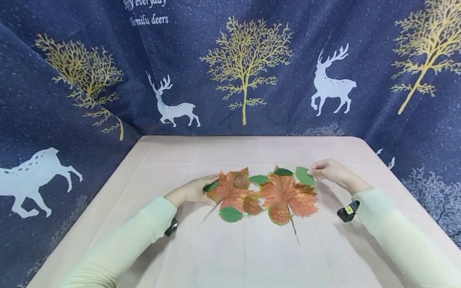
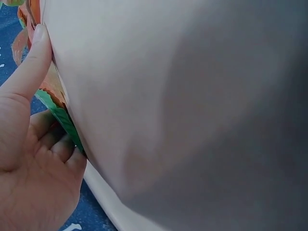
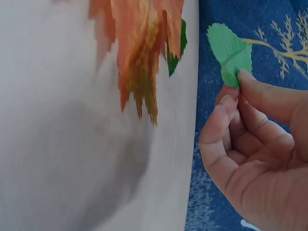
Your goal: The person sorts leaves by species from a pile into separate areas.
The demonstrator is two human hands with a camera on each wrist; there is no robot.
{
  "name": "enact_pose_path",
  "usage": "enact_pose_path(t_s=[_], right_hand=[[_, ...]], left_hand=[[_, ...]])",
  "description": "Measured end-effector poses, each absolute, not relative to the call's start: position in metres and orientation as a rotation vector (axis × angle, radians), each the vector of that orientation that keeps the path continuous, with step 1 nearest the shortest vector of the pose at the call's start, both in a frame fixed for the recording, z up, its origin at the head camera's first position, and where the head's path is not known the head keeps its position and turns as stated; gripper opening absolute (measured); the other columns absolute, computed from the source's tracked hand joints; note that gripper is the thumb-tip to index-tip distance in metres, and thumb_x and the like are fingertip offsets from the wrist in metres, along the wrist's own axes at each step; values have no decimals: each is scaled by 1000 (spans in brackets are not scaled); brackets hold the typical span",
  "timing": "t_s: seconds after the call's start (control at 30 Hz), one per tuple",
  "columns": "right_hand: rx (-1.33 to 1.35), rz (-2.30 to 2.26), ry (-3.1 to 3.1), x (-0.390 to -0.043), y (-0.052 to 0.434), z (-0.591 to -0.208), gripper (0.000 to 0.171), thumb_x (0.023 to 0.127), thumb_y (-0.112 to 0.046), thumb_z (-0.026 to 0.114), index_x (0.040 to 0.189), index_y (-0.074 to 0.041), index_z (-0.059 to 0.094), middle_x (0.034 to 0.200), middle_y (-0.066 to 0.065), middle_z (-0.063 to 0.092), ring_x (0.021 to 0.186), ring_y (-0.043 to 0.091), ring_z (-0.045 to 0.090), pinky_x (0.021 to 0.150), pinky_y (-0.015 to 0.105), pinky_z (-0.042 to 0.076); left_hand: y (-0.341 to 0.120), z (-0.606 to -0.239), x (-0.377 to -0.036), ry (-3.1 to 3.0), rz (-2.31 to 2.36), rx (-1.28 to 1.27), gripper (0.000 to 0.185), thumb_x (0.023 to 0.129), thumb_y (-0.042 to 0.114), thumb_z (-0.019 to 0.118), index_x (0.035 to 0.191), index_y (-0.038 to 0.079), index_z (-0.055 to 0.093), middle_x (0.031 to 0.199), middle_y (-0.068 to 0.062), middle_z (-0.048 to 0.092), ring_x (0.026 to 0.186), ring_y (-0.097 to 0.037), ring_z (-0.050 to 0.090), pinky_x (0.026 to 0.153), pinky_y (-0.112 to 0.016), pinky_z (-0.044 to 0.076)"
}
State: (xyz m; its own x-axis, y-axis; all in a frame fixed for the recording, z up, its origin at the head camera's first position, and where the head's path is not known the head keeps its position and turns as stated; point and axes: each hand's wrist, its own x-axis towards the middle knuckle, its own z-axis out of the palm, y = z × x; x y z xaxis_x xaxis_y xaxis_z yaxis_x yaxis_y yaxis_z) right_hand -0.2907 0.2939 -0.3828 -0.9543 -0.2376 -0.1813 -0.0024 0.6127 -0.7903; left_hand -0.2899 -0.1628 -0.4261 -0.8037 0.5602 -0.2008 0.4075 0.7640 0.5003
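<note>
My right hand (image 1: 325, 172) pinches a light green leaf (image 1: 304, 176) between thumb and fingers. In the right wrist view, this toothed leaf (image 3: 230, 50) sticks up from the fingertips. My left hand (image 1: 194, 190) rests at the left edge of the leaf arrangement, thumb and fingers spread. Its fingers touch near a dark green leaf (image 1: 211, 186), partly hidden by them. Between the hands lie two large orange maple-like leaves, the left one (image 1: 228, 192) and the right one (image 1: 282, 190), both with stems pointing down. The left wrist view shows the left hand (image 2: 43, 154) beside the leaves.
Smaller leaves lie on and around the large ones: a green leaf (image 1: 230, 214) below, another green leaf (image 1: 259, 179) between them, and a reddish round leaf (image 1: 279, 214). A pale cloth covers the table (image 1: 234, 256). A dark blue deer-print curtain (image 1: 266, 100) hangs behind.
</note>
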Motion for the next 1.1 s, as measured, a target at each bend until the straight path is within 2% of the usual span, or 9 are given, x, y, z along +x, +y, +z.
enact_pose_path(t_s=[0.3, 0.53, 0.8, 0.9, 0.97, 1.03, 1.1], right_hand=[[-70, -1353, 2578, -299, 314, -387, 42, 98, -15, 57, 123, 18, 52, 81, -12, 65, 72, 4, 61, 76, 27, 58], [5, -1374, 2604, -315, 338, -385, 44, 97, -8, 55, 126, 23, 46, 72, -13, 64, 66, 0, 59, 69, 21, 58], [76, -1452, 2538, -330, 367, -377, 49, 98, -9, 55, 134, 21, 39, 77, -19, 64, 72, -2, 61, 76, 19, 57], [123, -1537, 2503, -334, 373, -378, 37, 97, -6, 56, 126, 15, 50, 75, -17, 65, 71, -1, 62, 74, 19, 58], [158, -1602, 2475, -337, 377, -379, 20, 96, -5, 57, 112, 5, 61, 72, -15, 66, 68, 0, 63, 73, 20, 58], [175, -1667, 2451, -340, 381, -380, 9, 95, -4, 58, 96, -6, 66, 70, -12, 67, 67, 2, 64, 73, 21, 59], [175, -1705, 2430, -343, 386, -382, 19, 94, -2, 56, 85, -15, 65, 69, -11, 68, 67, 2, 65, 73, 21, 59]], left_hand=[[-162, -427, -285, 2615, 626, 723, 95, 77, 27, 81, 153, 6, 27, 160, -15, 20, 146, -39, 20, 119, -55, 20], [-164, -430, -282, 2603, 622, 701, 96, 77, 28, 81, 153, 8, 27, 161, -12, 20, 147, -37, 20, 120, -53, 21], [-163, -430, -286, 2612, 594, 746, 96, 77, 29, 81, 153, 6, 27, 161, -14, 20, 146, -38, 21, 119, -54, 21], [-162, -427, -287, 2616, 593, 736, 95, 77, 28, 81, 153, 6, 27, 160, -15, 20, 146, -39, 21, 119, -54, 21], [-161, -425, -287, 2617, 593, 723, 95, 77, 27, 81, 153, 7, 27, 161, -14, 20, 146, -38, 21, 119, -54, 21], [-161, -423, -288, 2618, 598, 718, 95, 77, 26, 82, 153, 8, 27, 161, -14, 20, 146, -38, 21, 119, -54, 21], [-161, -422, -288, 2618, 602, 715, 95, 77, 26, 82, 153, 8, 27, 161, -13, 19, 147, -38, 20, 119, -54, 21]])
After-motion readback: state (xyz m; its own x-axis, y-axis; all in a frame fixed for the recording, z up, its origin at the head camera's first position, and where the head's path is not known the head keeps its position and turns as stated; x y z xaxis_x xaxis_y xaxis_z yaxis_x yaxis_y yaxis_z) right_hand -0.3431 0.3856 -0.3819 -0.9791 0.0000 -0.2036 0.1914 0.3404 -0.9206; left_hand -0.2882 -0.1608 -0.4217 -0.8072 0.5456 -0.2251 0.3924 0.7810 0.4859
